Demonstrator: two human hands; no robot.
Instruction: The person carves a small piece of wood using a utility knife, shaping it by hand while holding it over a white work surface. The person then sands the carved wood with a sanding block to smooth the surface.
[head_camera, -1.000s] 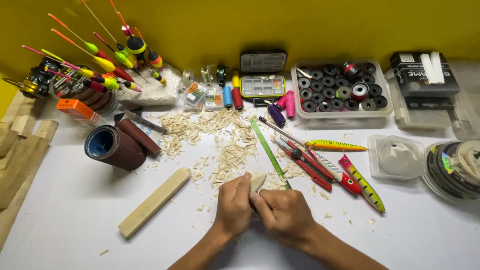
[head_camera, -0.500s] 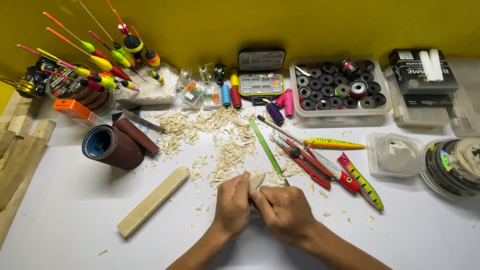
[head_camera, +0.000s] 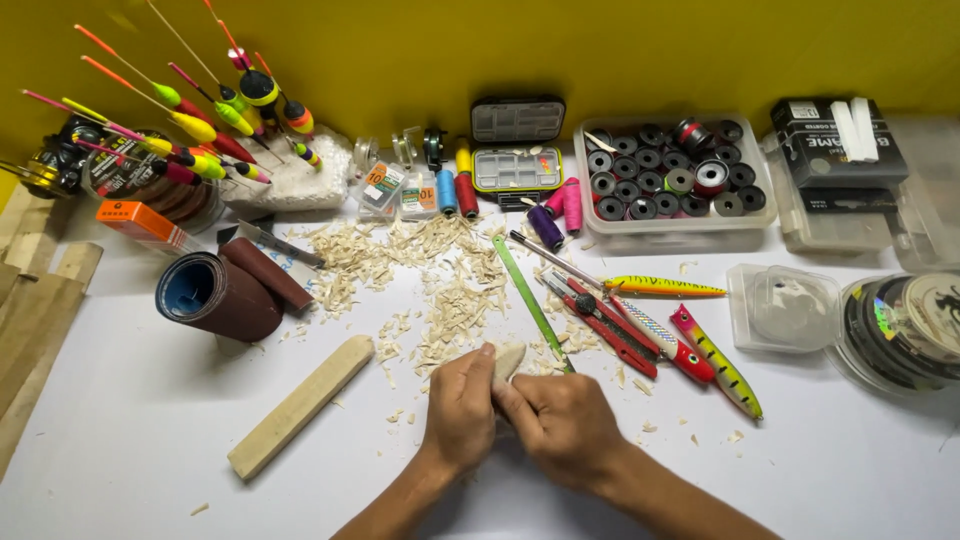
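My left hand (head_camera: 460, 408) grips a small pale carved piece of wood (head_camera: 508, 359), whose rounded tip sticks out above my fingers. My right hand (head_camera: 563, 424) is closed against it from the right, fingers tucked in toward the wood; what it holds is hidden. Both hands rest low on the white table (head_camera: 150, 420), just below a spread of pale wood shavings (head_camera: 440, 285). A green stick (head_camera: 530, 300) lies diagonally right above my hands.
A long pale wood block (head_camera: 300, 405) lies left of my hands, with rolled brown sandpaper (head_camera: 215, 292) beyond it. Red-handled tools (head_camera: 610, 325) and painted fishing lures (head_camera: 715, 360) lie to the right. Floats, thread spools and boxes of black reels (head_camera: 670, 175) line the back.
My hands stay in the same spot on the wood piece, with only slight shifts of the fingers. Nothing else on the table has moved.
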